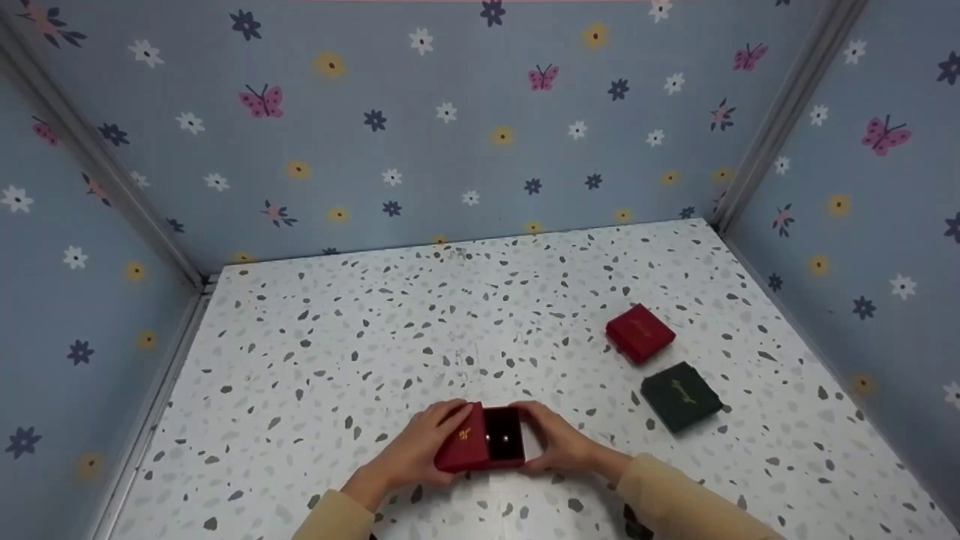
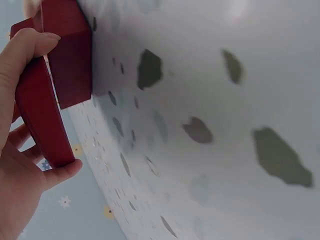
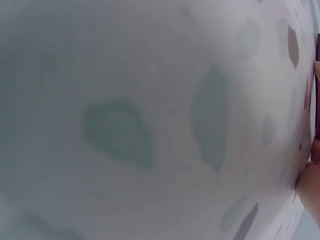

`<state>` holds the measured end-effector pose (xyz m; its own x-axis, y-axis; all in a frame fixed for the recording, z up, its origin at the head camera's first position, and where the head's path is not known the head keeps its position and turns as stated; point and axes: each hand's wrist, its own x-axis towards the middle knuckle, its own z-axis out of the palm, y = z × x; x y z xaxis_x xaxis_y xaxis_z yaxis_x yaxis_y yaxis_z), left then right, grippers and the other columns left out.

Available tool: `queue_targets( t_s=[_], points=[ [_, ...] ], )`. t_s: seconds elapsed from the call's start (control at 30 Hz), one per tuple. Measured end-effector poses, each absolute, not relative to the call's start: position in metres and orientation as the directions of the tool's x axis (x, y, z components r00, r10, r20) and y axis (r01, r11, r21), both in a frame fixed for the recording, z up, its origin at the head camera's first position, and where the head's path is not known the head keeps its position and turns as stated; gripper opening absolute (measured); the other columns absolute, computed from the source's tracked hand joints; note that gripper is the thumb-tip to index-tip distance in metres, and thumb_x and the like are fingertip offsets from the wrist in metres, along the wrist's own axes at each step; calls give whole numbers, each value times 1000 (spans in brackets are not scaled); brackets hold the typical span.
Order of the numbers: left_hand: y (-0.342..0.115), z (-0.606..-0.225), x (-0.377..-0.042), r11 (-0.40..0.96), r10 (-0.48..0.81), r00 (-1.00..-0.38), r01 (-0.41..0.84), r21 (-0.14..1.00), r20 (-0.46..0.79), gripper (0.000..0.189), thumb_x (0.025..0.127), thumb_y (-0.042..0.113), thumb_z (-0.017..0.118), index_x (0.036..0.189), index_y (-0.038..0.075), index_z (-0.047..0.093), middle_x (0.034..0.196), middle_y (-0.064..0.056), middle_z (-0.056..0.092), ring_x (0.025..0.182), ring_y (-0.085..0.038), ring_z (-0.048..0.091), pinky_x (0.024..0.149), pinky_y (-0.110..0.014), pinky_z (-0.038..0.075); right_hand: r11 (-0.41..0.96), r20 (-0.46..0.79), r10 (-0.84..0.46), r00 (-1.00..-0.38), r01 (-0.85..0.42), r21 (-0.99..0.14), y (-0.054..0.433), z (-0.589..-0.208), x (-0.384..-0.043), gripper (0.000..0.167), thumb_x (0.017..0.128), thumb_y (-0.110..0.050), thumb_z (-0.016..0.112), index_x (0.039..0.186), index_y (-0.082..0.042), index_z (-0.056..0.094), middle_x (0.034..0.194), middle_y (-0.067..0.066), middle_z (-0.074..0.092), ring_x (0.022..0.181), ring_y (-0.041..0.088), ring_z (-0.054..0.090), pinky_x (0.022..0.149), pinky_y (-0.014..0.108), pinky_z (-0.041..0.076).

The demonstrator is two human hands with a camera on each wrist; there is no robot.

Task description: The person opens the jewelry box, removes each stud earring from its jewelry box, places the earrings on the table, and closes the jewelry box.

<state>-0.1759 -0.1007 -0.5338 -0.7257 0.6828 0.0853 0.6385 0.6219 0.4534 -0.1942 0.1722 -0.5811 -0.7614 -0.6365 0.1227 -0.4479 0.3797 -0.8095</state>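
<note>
A red jewelry box (image 1: 512, 464) stands on the table in front of me, its lid (image 1: 459, 450) swung up and tilted to the left. Inside is a black lining (image 1: 504, 422) with two small shiny studs, like earrings, side by side. My left hand (image 1: 417, 444) grips the lid, thumb at the near edge and fingers at the far one. In the left wrist view the lid (image 2: 42, 117) leans away from the box's base (image 2: 72, 60). From the right, my right hand (image 1: 564, 442) holds the base between thumb and fingers. The right wrist view catches only part of this hand (image 3: 311, 182) at its edge.
To the right on the speckled white table (image 1: 360, 337) lie a closed red box (image 1: 641, 334) and, nearer me, a closed dark green box (image 1: 681, 397), both with gold lettering. Blue flowered panels (image 1: 465, 97) wall the table at the back and both sides.
</note>
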Motion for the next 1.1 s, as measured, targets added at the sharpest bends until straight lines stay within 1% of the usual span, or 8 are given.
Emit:
queue_targets(
  t_s=[0.23,0.43,0.67,0.83,0.97,1.1],
  points=[
    [-116,-536,-174,641,659,-748,611,465,73,100,60,27,79,140,8,24,139,-10,26,124,-25,27,96,-44,30,410,81,-620,-781,-411,-814,171,-581,-194,90,56,-20,82,130,-11,33,124,-2,44,116,16,40,100,35,25],
    [-127,-542,-173,645,644,-760,604,468,94,96,62,28,77,140,8,25,139,-9,26,123,-26,29,94,-46,32,396,100,-612,-785,-413,-820,171,-581,-194,92,54,-17,83,130,-9,33,124,3,45,116,21,40,100,38,25],
    [-136,-545,-173,647,643,-758,612,454,106,94,63,33,76,138,6,28,137,-11,30,121,-25,32,94,-44,32,413,88,-615,-784,-416,-810,172,-580,-194,90,55,-20,83,130,-11,33,123,-3,46,115,15,41,100,35,26],
    [-139,-548,-175,659,643,-762,603,450,80,93,65,37,75,139,6,27,137,-10,30,120,-25,32,94,-43,32,419,83,-614,-785,-413,-808,172,-581,-194,89,56,-22,82,130,-13,34,123,-3,46,115,15,41,100,36,25],
    [-140,-551,-175,671,638,-768,591,447,57,94,65,39,75,139,6,28,137,-11,30,121,-27,32,95,-44,31,414,78,-615,-784,-406,-815,168,-565,-188,87,56,-13,82,129,-5,34,123,5,46,115,21,41,101,36,25],
    [-141,-553,-175,681,633,-773,578,450,37,96,64,43,75,139,6,27,138,-11,29,122,-28,31,96,-45,29,413,68,-616,-785,-395,-821,168,-565,-187,88,56,-12,81,130,-5,33,124,4,45,116,20,41,100,37,25]
  ],
)
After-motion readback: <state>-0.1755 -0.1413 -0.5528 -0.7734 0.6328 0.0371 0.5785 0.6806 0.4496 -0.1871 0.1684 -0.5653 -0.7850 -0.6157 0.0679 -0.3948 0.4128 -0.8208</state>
